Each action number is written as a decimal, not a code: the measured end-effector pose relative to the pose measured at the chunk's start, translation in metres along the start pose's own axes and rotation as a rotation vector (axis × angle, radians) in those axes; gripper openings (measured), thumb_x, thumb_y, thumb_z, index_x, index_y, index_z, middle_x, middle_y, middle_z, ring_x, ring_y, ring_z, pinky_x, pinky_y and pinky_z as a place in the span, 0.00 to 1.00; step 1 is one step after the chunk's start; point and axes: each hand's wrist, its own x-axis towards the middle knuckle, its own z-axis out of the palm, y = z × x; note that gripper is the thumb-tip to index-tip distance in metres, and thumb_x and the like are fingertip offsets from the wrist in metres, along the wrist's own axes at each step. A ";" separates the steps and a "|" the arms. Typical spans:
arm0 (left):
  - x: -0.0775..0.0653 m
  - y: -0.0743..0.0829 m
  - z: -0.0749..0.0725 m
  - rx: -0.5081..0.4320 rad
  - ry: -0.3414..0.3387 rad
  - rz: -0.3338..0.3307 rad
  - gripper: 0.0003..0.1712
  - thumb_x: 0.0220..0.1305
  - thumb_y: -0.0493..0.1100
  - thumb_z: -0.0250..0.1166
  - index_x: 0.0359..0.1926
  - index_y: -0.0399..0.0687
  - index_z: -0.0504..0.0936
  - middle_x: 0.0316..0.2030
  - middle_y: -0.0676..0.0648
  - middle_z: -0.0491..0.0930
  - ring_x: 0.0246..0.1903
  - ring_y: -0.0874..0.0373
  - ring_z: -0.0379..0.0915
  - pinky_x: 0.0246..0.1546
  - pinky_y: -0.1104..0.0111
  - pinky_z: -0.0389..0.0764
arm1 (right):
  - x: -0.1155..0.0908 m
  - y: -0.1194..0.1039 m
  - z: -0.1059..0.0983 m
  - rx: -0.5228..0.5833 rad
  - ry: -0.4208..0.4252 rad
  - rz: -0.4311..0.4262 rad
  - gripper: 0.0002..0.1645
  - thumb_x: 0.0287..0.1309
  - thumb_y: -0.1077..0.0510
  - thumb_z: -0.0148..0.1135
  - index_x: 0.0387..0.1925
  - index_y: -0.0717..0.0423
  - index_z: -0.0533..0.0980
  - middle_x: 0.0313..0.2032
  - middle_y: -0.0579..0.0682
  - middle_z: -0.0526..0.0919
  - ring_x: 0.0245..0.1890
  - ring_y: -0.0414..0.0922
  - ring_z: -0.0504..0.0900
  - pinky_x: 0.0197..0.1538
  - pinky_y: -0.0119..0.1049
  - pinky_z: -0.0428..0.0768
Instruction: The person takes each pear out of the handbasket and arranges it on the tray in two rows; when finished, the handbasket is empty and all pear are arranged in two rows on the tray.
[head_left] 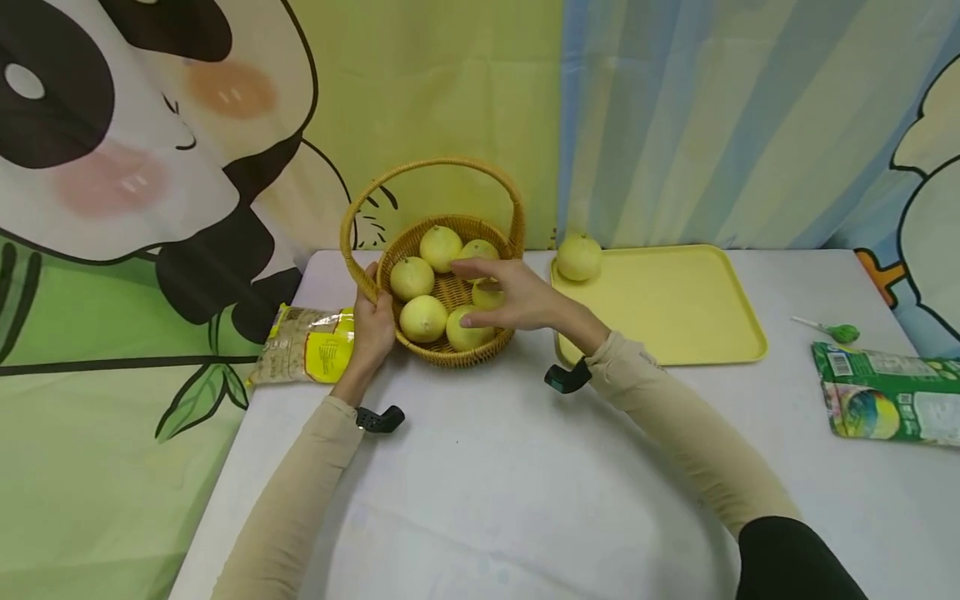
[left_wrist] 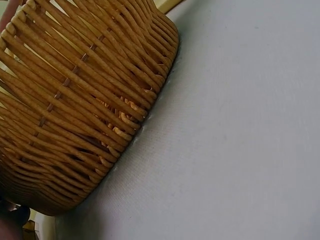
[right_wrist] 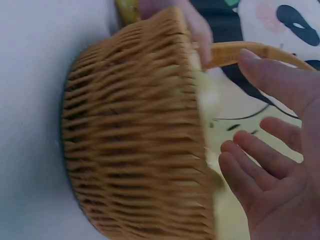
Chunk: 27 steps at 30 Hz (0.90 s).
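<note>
A wicker basket [head_left: 453, 357] with a tall arched handle [head_left: 435, 162] stands on the table and holds several round, pale yellow-green fruits [head_left: 423, 319] that look like small melons. My left hand [head_left: 372, 325] grips the basket's left side, at the rim by the foot of the handle. Over the basket's right side hovers my right hand [head_left: 517, 296], fingers spread and nothing between them, partly covering the fruits below. In the right wrist view, that hand [right_wrist: 280, 170] is beside the rim with thumb and fingers apart. The left wrist view shows the woven wall [left_wrist: 95, 95] close up.
One more fruit [head_left: 579, 257] sits on the back left corner of a yellow tray [head_left: 675, 308], right of the basket. A brown and yellow snack bag [head_left: 300, 346] lies by my left hand. Far right are a green lollipop [head_left: 843, 333] and a green packet [head_left: 892, 396]. Printed curtains hang behind.
</note>
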 end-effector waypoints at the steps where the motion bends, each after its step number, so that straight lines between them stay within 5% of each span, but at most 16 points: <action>1: 0.000 0.000 0.000 -0.003 0.003 0.002 0.34 0.83 0.37 0.39 0.85 0.47 0.48 0.84 0.42 0.52 0.82 0.53 0.50 0.84 0.60 0.53 | 0.004 0.001 0.004 -0.028 -0.030 0.006 0.46 0.62 0.49 0.77 0.77 0.54 0.69 0.73 0.53 0.76 0.73 0.52 0.75 0.75 0.49 0.76; 7: 0.000 0.000 -0.001 -0.020 0.014 0.012 0.35 0.82 0.36 0.40 0.85 0.46 0.49 0.83 0.41 0.53 0.82 0.54 0.51 0.84 0.60 0.53 | 0.019 0.001 0.021 -0.180 -0.214 0.033 0.43 0.63 0.50 0.76 0.75 0.56 0.71 0.73 0.52 0.76 0.75 0.49 0.72 0.79 0.45 0.70; 15: -0.001 -0.001 -0.001 -0.035 0.017 0.016 0.34 0.82 0.36 0.40 0.85 0.45 0.49 0.84 0.41 0.53 0.82 0.55 0.51 0.85 0.61 0.52 | 0.027 -0.014 0.028 -0.332 -0.359 0.152 0.52 0.69 0.42 0.70 0.82 0.55 0.56 0.75 0.59 0.72 0.74 0.55 0.72 0.78 0.48 0.70; 22: 0.001 -0.004 0.001 -0.045 0.021 0.015 0.34 0.82 0.35 0.40 0.84 0.42 0.49 0.83 0.39 0.53 0.82 0.53 0.50 0.85 0.62 0.51 | 0.022 -0.019 0.033 -0.377 -0.319 0.158 0.51 0.71 0.40 0.67 0.82 0.58 0.56 0.75 0.61 0.71 0.75 0.57 0.71 0.77 0.51 0.72; 27: 0.002 -0.002 0.003 -0.044 0.013 -0.009 0.35 0.80 0.32 0.39 0.84 0.39 0.48 0.83 0.37 0.52 0.82 0.50 0.49 0.85 0.59 0.50 | 0.016 -0.015 0.035 -0.294 -0.244 0.117 0.46 0.71 0.39 0.66 0.77 0.55 0.59 0.74 0.56 0.72 0.71 0.55 0.76 0.74 0.49 0.76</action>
